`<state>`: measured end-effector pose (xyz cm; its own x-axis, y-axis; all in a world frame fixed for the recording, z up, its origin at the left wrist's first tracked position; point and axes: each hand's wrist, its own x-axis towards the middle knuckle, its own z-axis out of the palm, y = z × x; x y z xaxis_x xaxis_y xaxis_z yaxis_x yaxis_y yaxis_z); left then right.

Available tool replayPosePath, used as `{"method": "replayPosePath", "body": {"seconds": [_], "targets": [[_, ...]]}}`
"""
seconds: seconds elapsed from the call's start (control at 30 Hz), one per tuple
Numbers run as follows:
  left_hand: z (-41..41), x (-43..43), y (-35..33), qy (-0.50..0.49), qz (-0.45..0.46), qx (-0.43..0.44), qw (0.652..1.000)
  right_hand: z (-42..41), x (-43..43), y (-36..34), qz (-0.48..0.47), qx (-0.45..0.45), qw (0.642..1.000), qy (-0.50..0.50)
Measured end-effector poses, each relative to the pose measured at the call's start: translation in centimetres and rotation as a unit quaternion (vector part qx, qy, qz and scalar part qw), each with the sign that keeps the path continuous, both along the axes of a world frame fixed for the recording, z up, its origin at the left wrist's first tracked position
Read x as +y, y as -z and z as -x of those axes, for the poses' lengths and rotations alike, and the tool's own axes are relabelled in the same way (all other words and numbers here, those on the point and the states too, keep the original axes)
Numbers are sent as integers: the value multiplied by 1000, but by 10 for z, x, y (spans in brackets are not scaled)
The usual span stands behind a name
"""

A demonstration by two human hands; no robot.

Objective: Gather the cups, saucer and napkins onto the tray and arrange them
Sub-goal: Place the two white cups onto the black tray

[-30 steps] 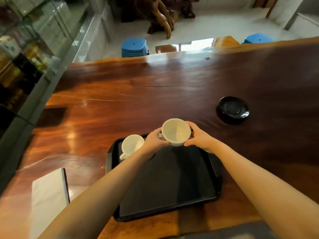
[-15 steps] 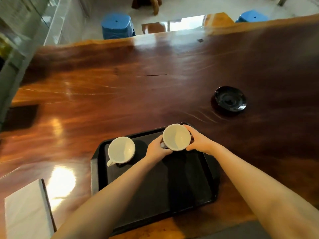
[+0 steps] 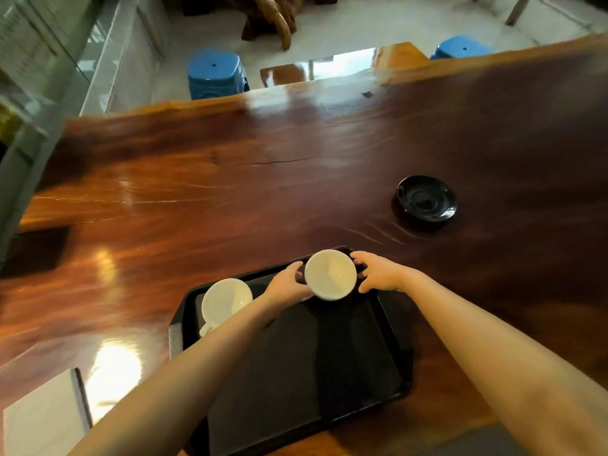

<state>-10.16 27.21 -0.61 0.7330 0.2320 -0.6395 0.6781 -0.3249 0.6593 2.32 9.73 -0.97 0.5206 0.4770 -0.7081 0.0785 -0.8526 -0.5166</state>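
A black tray lies on the wooden table in front of me. One white cup stands in its far left part, handle toward me. A second white cup is at the tray's far right corner, upright and empty. My left hand grips its left side and my right hand touches its right side with spread fingers. A black saucer rests on the table beyond the tray to the right. A stack of white napkins lies at the near left.
The table is wide, glossy dark wood with a crack in the middle. Two blue stools and a low bench stand past its far edge. A glass cabinet runs along the left side.
The second cup, held between both hands, has come down from above the tray's far edge to its far right corner. My view has tilted and shifted.
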Motion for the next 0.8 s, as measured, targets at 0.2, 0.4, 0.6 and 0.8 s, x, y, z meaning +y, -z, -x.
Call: {"method": "replayPosePath", "body": {"seconds": [0.2, 0.4, 0.6, 0.8], "targets": [[-43, 38, -43, 17, -103, -57, 993, -26, -17, -45, 47, -33, 998, -13], [-88, 11, -89, 139, -99, -21, 985, -56, -57, -87, 67, -59, 996, -5], [-118, -52, -108, 187, -112, -11, 976, -91, -108, -109, 82, -63, 995, -11], [-142, -120, -103, 177, -96, 37, 979, -128, -165, -105, 81, -40, 995, -37]]}}
